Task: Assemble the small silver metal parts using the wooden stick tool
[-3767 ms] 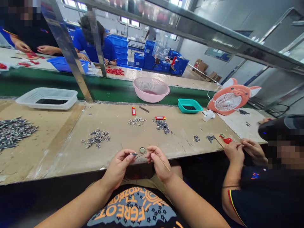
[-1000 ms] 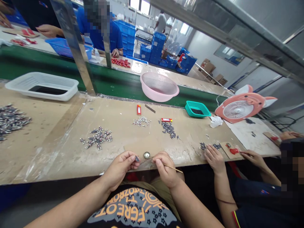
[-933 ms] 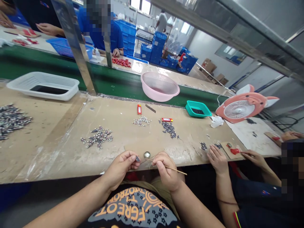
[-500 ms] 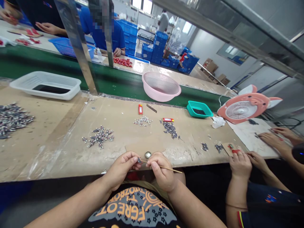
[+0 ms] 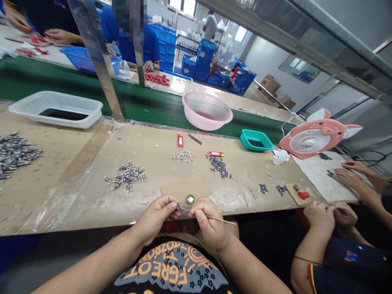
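My left hand (image 5: 156, 218) pinches a small dark metal part (image 5: 178, 207) at the near edge of the workbench (image 5: 92, 200). My right hand (image 5: 210, 224) is closed on a thin wooden stick (image 5: 220, 219), and the stick's tip touches the small part. A small round metal cap (image 5: 190, 199) lies on the bench just behind both hands. Piles of small grey metal parts lie further out: one pile (image 5: 126, 178) to the left, another (image 5: 183, 155) in the middle, a darker pile (image 5: 218, 165) to the right.
A pink bowl (image 5: 207, 111), a teal tray (image 5: 256, 140) and a white basket (image 5: 55, 108) sit along the green conveyor belt (image 5: 143, 107). A pink fan (image 5: 315, 136) stands at right. A co-worker's hands (image 5: 327, 214) are close on my right; other people work across the belt.
The stick's tip moved from beside the round cap onto the small part in my left hand. The co-worker's hands on the right drew back from the bench edge.
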`<state>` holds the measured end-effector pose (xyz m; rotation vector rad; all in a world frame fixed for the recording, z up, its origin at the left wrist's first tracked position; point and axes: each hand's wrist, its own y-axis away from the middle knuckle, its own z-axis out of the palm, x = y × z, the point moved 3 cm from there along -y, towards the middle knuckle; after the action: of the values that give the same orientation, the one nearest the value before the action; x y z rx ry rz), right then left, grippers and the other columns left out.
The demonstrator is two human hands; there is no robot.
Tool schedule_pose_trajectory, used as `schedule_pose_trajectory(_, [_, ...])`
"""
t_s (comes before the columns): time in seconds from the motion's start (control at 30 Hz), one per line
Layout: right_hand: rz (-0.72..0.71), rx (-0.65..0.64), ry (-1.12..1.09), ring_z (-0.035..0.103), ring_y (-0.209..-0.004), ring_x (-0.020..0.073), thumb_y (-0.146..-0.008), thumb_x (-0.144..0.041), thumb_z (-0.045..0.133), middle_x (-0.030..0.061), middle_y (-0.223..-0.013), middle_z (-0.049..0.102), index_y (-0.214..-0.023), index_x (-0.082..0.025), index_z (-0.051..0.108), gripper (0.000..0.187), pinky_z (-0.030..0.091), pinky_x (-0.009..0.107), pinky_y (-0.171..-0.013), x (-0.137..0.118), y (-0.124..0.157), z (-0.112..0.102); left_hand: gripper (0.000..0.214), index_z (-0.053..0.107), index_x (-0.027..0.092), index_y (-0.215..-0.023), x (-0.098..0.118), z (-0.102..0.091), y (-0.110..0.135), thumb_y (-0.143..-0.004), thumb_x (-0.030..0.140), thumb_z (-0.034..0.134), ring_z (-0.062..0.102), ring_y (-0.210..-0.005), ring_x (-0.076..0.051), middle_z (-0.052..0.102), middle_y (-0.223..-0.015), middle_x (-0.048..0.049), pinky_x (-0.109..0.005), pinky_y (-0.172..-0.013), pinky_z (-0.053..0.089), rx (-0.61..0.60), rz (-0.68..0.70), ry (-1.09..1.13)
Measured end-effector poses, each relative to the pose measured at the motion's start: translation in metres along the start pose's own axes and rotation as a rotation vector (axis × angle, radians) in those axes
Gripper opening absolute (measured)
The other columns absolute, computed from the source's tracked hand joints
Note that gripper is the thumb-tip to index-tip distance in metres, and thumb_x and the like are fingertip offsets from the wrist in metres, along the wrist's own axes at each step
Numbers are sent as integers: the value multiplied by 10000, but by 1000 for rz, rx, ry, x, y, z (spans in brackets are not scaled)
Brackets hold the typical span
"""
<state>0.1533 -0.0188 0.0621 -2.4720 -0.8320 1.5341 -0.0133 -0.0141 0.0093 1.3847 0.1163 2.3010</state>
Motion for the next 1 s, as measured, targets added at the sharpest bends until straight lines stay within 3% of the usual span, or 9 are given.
schedule_pose_trajectory(0.47, [17,20,-33,560,-812,175,-913,-200,399,39,-798,613,-857,-208,589,198,451,347,-786,-2,-4,1,165,601,162,-803,-2,-2,1,-830,325,592,558,-709,-134,643,-734,-23,-260,-704,435,-29,-5,-23])
schedule_pose_trajectory(0.6, [22,111,-19,600,-843,174,-946,-219,355,47,-870,648,-1017,-219,572,228,464,342,-798,17,-19,-14,162,604,163,-805,-2,-4,0,-829,322,591,555,-718,-135,635,-761,-22,-260,-702,442,-23,0,-17])
schedule_pose_trajectory(0.7, [0,114,242,582,-926,185,-935,-214,400,55,-945,654,-1039,-213,585,213,430,350,-869,40,-50,-26,147,600,169,-812,-3,-5,0,-833,314,588,558,-733,-135,637,-788,-21,-269,-724,448,-26,-8,6])
schedule_pose_trajectory(0.87, [8,-186,811,523,-945,207,-900,-226,473,77,-957,617,-979,-189,640,188,385,342,-889,75,-114,-20,145,601,170,-815,-4,-6,0,-835,313,585,558,-749,-136,640,-800,-24,-276,-743,451,-33,-17,26])
schedule_pose_trajectory(1.0, [56,-302,984,493,-973,247,-868,-248,526,96,-952,607,-938,-184,657,162,368,370,-881,91,-143,-4,146,605,174,-811,-6,-9,-3,-829,318,592,560,-740,-138,642,-787,-23,-280,-735,456,-45,-16,54])
